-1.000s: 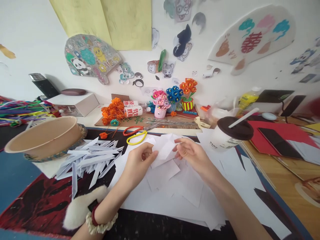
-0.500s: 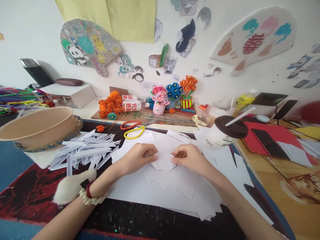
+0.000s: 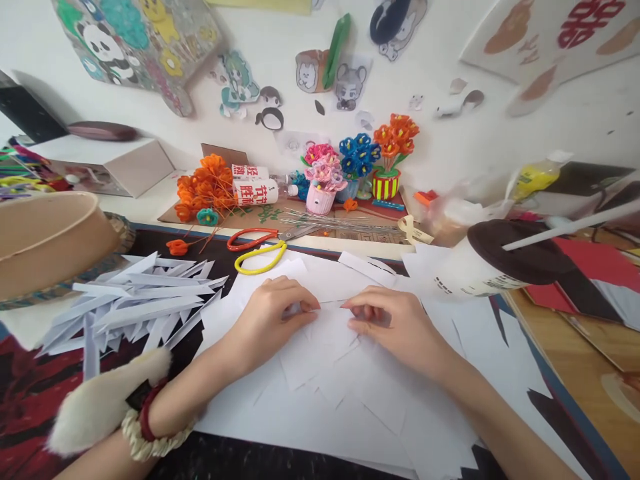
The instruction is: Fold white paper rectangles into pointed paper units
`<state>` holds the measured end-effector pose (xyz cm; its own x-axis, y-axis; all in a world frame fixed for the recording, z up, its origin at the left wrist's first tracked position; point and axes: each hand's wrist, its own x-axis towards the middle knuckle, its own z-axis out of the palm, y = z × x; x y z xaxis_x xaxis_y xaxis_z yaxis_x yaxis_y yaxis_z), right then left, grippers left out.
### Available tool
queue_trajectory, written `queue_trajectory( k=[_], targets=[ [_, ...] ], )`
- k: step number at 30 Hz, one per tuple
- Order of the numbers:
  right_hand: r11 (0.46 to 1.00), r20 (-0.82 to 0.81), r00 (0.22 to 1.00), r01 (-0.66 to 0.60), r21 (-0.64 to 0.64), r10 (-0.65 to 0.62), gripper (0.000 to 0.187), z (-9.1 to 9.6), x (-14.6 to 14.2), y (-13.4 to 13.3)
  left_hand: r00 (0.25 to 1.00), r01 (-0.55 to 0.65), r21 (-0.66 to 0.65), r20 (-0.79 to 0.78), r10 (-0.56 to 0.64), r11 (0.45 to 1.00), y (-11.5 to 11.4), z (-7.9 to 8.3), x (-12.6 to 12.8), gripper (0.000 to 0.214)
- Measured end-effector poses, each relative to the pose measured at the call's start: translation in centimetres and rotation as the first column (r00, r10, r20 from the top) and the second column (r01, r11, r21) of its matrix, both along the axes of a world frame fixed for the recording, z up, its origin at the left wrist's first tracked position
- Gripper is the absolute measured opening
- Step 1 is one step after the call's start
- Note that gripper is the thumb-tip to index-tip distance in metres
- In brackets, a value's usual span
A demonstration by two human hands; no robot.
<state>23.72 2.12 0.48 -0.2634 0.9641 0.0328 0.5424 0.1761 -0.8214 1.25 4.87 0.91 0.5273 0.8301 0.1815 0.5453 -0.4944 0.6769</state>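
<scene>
Between my two hands is a small piece of white paper (image 3: 332, 323), its outline hard to make out against the white sheets (image 3: 280, 413) beneath. My left hand (image 3: 273, 319) pinches its left side with thumb and forefinger. On the right side, my right hand (image 3: 400, 327) has curled fingers, with thumb and forefinger at the paper's edge. Folded white paper strips (image 3: 145, 300) lie in a heap to the left. Just beyond my left hand rest scissors (image 3: 260, 259) with one red and one yellow handle.
A lidded cup (image 3: 515, 257) with a straw stands at the right. A round wooden container (image 3: 47, 233) is at the left. Along the wall are craft flowers in pots (image 3: 320, 197), loose orange flowers (image 3: 210, 183), plastic bottles (image 3: 257, 192) and a white box (image 3: 113, 163).
The view has tilted down and come closer to the table. My right thumb and forefinger look slightly further apart. Both hands stay around the paper.
</scene>
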Motion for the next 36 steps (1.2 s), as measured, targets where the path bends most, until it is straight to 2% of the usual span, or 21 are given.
queue_trajectory(
  k=[2, 5, 10, 15, 19, 23, 26, 32, 36],
  targets=[
    [1.0, 0.002, 1.0, 0.01, 0.009, -0.01, 0.011, -0.1, 0.0, 0.0, 1.0, 0.007, -0.025, -0.005, -0.008, 1.0, 0.1, 0.1, 0.0, 0.006],
    [0.999, 0.016, 1.0, 0.005, 0.041, -0.005, 0.009, -0.2, 0.0, 0.0, 1.0, 0.018, -0.019, -0.006, -0.018, 1.0, 0.2, 0.1, 0.0, 0.007],
    [0.993, 0.006, 0.999, -0.053, 0.104, 0.053, 0.017, -0.4, 0.2, -0.1, 0.998, 0.066, 0.069, 0.021, -0.067, 0.995, 0.1, -0.4, -0.2, 0.012],
    [0.97, 0.001, 0.995, -0.094, 0.224, 0.097, 0.022, -0.9, 0.6, -0.1, 0.991, 0.127, 0.173, 0.026, -0.134, 0.977, 0.0, -0.5, -0.2, 0.015],
    [0.914, 0.097, 0.985, -0.166, 0.37, 0.14, 0.031, -1.0, 0.6, -0.5, 0.976, 0.214, 0.234, -0.015, -0.216, 0.948, -0.2, -0.6, -0.4, 0.02],
    [0.802, 0.237, 0.958, -0.27, 0.533, 0.164, 0.039, -0.9, 0.5, -0.9, 0.968, 0.249, 0.301, -0.112, -0.225, 0.921, -0.6, -0.6, -0.4, 0.026],
    [0.736, 0.315, 0.939, -0.311, 0.6, 0.141, 0.035, -0.9, 0.4, -1.0, 0.952, 0.288, 0.351, -0.21, -0.224, 0.891, -0.8, -0.3, -0.4, 0.027],
    [0.672, 0.429, 0.899, -0.37, 0.641, 0.086, 0.03, -0.8, 0.0, -1.0, 0.904, 0.376, 0.443, -0.368, -0.217, 0.814, -1.0, 0.5, -0.3, 0.037],
    [0.682, 0.447, 0.892, -0.371, 0.63, 0.073, 0.033, -0.8, -0.3, -1.1, 0.887, 0.4, 0.47, -0.414, -0.203, 0.787, -1.2, 0.6, -0.2, 0.036]
  ],
)
